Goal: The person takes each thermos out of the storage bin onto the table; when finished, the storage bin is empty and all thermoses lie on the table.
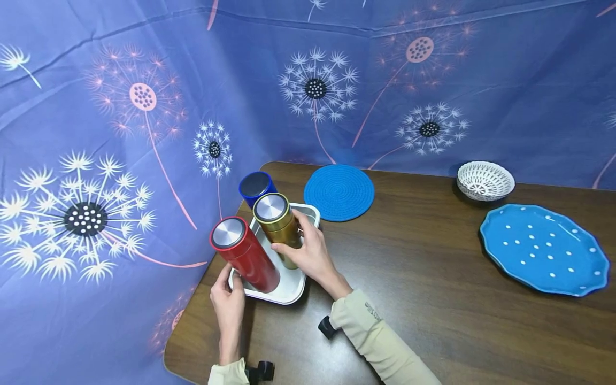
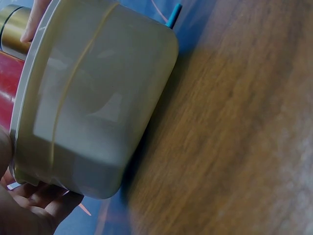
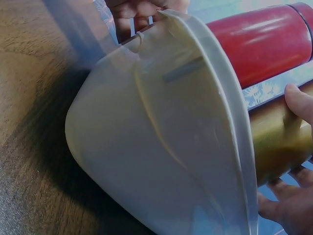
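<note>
A white plastic bin [image 1: 289, 297] stands near the table's left end. In it, a red thermos [image 1: 252, 262] and a gold thermos [image 1: 281, 230] stand tilted, steel-topped lids up. A blue thermos [image 1: 255, 186] shows behind the gold one; whether it is inside the bin is hidden. My right hand [image 1: 313, 254] grips the gold thermos, thumb on the near side, as the right wrist view also shows. At the near left corner, my left hand [image 1: 228, 305] holds the bin's rim beside the red thermos. The left wrist view shows its fingers [image 2: 63, 208] below the rim.
A round blue woven mat [image 1: 339, 192] lies behind the bin, to its right. Farther right are a white lattice bowl [image 1: 485, 182] and a blue dotted plate [image 1: 544, 248]. Dandelion-patterned cloth [image 1: 240, 80] hangs along the table's back and left edges.
</note>
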Tool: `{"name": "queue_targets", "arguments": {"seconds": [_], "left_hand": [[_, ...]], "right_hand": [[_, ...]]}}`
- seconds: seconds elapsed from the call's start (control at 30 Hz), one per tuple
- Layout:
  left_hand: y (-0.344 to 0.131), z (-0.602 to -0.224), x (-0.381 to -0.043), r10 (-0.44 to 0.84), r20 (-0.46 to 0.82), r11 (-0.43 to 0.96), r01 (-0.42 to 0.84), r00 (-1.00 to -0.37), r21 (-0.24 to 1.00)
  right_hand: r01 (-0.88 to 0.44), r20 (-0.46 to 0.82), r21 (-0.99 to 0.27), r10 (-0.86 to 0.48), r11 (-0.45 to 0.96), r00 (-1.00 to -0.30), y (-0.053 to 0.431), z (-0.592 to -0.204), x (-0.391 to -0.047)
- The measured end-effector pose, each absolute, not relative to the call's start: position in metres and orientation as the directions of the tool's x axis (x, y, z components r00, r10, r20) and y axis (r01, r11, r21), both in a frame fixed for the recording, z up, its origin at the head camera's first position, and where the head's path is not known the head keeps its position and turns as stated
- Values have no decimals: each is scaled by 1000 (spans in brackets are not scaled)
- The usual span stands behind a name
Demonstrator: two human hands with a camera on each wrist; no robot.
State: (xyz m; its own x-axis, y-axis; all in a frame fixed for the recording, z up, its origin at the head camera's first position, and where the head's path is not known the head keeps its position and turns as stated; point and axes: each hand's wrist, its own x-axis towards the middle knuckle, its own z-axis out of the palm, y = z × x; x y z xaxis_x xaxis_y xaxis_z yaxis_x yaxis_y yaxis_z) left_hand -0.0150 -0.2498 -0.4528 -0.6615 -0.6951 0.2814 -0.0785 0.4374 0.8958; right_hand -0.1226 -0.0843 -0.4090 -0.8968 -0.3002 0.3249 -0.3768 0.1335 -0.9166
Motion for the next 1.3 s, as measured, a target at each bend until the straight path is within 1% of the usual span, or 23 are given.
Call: {"name": "queue_targets", "arguments": {"seconds": [0.17, 0.33, 0.63, 0.8, 0.93, 1.07, 1.17, 1.3], "left_hand": [[-247, -452, -15, -699, 271, 404, -53, -662, 913], [-247, -452, -15, -702, 268, 385, -34, -660, 922], [-245, -453, -15, -706, 273, 391, -38, -654, 920], [-245, -452, -14, -712, 274, 384, -31, -647, 923], [-236, -438, -12, -711, 275, 391, -39, -647, 920], [-236, -438, -11, -706, 283, 397, -33, -649, 917], [-244, -452, -13, -703, 295, 408, -26, -646, 913], [-244, -450, -13, -700, 302, 424, -38, -647, 905]], "right_hand": [[-379, 332, -916, -280, 134, -901, -80, -407, -121], [-407, 369, -907, -260, 111, -892, -75, -398, -119], [-476, 461, -879, -212, 24, -862, -63, -370, -113], [-489, 481, -872, -195, -7, -855, -56, -356, -109], [-492, 487, -870, -168, -13, -857, -46, -349, -106], [-500, 497, -866, -131, -9, -858, -34, -343, -105], [-513, 510, -858, -103, 7, -854, -25, -341, -107], [-516, 515, -856, -58, 21, -855, -12, -339, -109]]}}
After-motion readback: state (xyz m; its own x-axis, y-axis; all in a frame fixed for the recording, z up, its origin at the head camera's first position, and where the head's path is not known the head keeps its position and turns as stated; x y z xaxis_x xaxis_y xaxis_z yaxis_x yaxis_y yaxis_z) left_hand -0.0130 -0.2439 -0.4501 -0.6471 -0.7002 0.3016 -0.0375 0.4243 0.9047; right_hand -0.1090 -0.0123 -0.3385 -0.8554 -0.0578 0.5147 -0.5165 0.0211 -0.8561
